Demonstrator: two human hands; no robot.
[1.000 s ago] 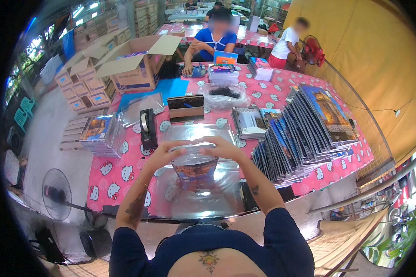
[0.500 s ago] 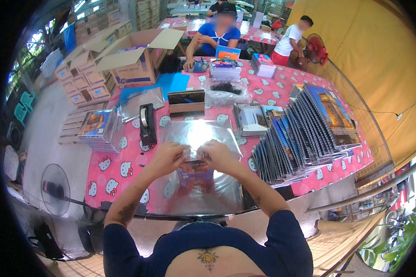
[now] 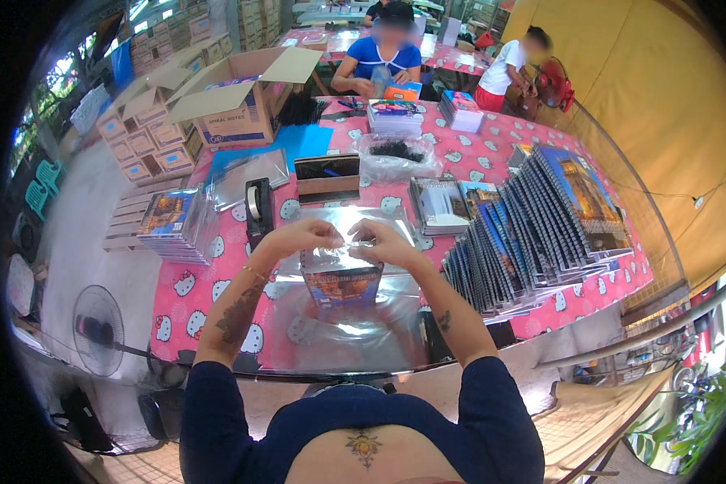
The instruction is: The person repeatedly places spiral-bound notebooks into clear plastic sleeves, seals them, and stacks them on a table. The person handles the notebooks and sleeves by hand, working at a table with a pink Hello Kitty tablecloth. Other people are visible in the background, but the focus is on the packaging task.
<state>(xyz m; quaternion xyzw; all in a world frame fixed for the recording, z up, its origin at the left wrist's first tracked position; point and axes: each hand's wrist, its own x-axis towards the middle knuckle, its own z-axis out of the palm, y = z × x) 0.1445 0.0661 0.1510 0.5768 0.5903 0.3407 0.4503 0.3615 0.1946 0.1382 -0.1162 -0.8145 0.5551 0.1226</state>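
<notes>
A notebook with a dark, orange-lit building on its cover stands tilted in front of me, inside a clear plastic bag. My left hand is closed at the bag's top left, its fingertips pinching the film. Close beside it, my right hand pinches the top right, thumb and fingers bent inward. Glare hides exactly where the fingertips meet the film. Beneath the notebook lie flat, shiny clear plastic bags. A black tape dispenser stands just left of my left hand.
Right of me are a leaning row of spiral notebooks and a short notebook stack. Wrapped notebooks sit at the table's left edge. Ahead are an opened small carton, a bag of black pieces, a large box and a co-worker.
Both hands have moved slightly away from me and up, and the bagged notebook has tilted up into fuller view. Across the table, the co-worker's hand has left the tabletop and now holds something.
</notes>
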